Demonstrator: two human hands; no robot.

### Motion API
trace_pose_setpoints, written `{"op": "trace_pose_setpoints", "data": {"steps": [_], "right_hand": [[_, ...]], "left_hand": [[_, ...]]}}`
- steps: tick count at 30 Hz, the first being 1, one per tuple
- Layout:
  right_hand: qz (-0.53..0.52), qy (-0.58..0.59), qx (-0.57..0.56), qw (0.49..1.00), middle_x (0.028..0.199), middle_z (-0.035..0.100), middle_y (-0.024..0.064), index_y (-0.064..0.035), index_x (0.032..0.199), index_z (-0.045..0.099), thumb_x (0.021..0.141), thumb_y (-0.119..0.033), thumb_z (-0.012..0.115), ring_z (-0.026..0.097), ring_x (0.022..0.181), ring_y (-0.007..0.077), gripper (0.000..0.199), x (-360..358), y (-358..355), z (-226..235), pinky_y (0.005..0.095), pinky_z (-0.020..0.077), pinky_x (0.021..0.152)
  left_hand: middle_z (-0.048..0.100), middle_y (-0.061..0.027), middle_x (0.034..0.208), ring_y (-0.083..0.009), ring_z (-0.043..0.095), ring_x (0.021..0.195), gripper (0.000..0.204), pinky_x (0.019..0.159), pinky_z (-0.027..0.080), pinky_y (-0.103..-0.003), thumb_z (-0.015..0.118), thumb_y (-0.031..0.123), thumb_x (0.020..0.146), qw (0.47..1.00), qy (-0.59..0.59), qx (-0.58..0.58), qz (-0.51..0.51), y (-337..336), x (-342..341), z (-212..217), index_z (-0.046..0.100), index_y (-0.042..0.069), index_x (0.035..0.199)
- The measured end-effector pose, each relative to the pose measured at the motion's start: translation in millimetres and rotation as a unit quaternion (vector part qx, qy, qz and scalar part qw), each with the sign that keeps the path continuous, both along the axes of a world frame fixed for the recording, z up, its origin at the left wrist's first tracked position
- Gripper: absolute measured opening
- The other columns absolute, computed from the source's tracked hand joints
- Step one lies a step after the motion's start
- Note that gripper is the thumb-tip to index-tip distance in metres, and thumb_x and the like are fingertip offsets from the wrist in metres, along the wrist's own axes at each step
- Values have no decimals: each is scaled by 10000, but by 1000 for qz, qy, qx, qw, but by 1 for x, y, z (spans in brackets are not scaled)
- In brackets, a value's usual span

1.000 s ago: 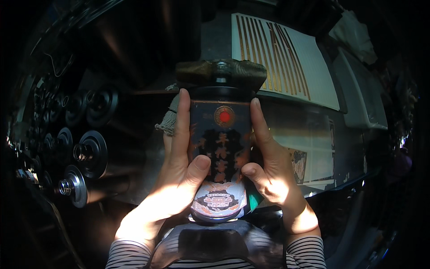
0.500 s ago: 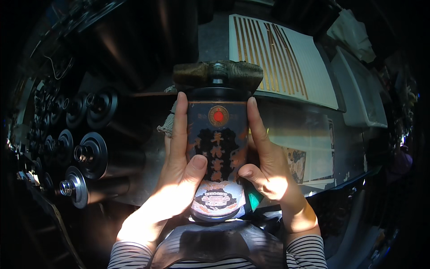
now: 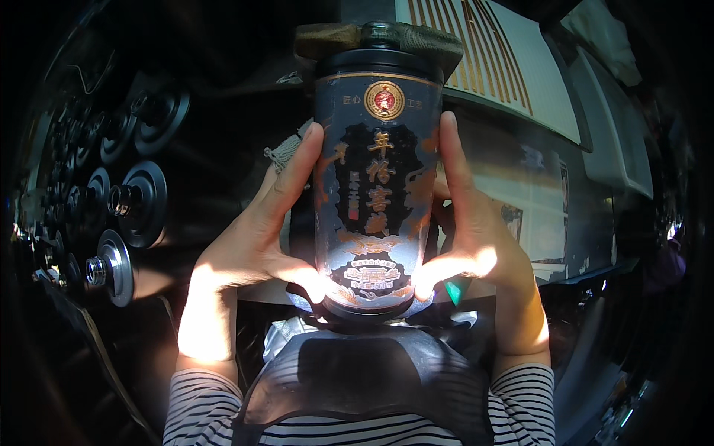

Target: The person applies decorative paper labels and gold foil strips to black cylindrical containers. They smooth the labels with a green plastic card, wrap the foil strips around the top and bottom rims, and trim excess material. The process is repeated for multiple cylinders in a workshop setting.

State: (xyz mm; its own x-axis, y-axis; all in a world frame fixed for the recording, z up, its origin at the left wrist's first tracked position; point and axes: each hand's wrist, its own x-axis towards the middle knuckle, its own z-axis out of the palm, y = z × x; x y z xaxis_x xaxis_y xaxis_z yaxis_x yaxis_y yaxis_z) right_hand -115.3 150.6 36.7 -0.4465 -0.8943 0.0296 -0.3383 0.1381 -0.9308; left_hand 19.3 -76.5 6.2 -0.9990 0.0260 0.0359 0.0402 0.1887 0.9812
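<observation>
A large dark cylindrical bottle (image 3: 378,193) lies with its neck pointing away from me. Its wrap label is black and grey with gold ornament and a round red-and-gold emblem near the shoulder. The neck sits at a wooden block (image 3: 327,41). Along the bottle's left side runs my left hand (image 3: 256,238), thumb pressed near the label's lower corner. My right hand (image 3: 476,230) mirrors it on the right side. Together they hold the bottle between them; the fingers beneath are partly hidden.
Several black bottles (image 3: 145,204) lie at the left, necks toward me. Gold strips (image 3: 487,56) cover a white sheet at the far right, beside a pale tray (image 3: 621,134). A grey cloth (image 3: 282,153) is by my left fingertips. Printed sheets (image 3: 547,215) lie to the right.
Both thumbs have slid from the label's middle to its lower corners. The bottle and wooden block now appear higher in the picture, and the bottle looks larger.
</observation>
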Motion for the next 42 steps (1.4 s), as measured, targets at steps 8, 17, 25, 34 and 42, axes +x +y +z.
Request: {"op": "trace_pose_setpoints", "data": {"steps": [8,17,25,34,42], "right_hand": [[-40,-11,-11,999,1017,550,120,-189,1451,-68,434,-251,889,538,831,170,1398,4,0,-3,274,446,681],[-121,-57,-43,990,742,579,27,-136,1448,-78,429,-568,838,537,599,83,1437,1,-1,3,180,289,469],[-71,-70,-66,993,746,609,63,-166,1450,-66,504,-315,876,614,681,144,1343,2,-7,5,225,445,587],[-74,-17,-27,997,743,637,64,-116,1449,-45,521,-358,861,598,618,124,1319,8,-10,6,197,369,500],[-84,-126,25,988,647,550,38,-59,1436,124,618,-629,683,462,528,68,1143,-17,13,5,185,331,480]], "left_hand": [[134,-115,1503,-308,119,1385,1346,1112,129,-462,822,501,367,999,37,36,-3,4,-7,-3,68,259,1455],[131,-176,1479,-342,175,1354,1214,1086,174,-477,711,658,515,996,56,55,42,0,-9,13,65,247,1458],[-15,-208,1485,-384,-26,1376,1074,1093,80,-517,561,747,635,996,35,41,72,11,-15,21,62,267,1455],[29,-295,1441,-476,-15,1344,1112,1078,78,-552,612,681,665,993,-7,-114,1,6,1,18,53,135,1455],[141,-252,1452,-430,74,1359,975,1093,173,-482,744,320,708,973,-85,-214,30,43,41,39,150,26,1424]]}}
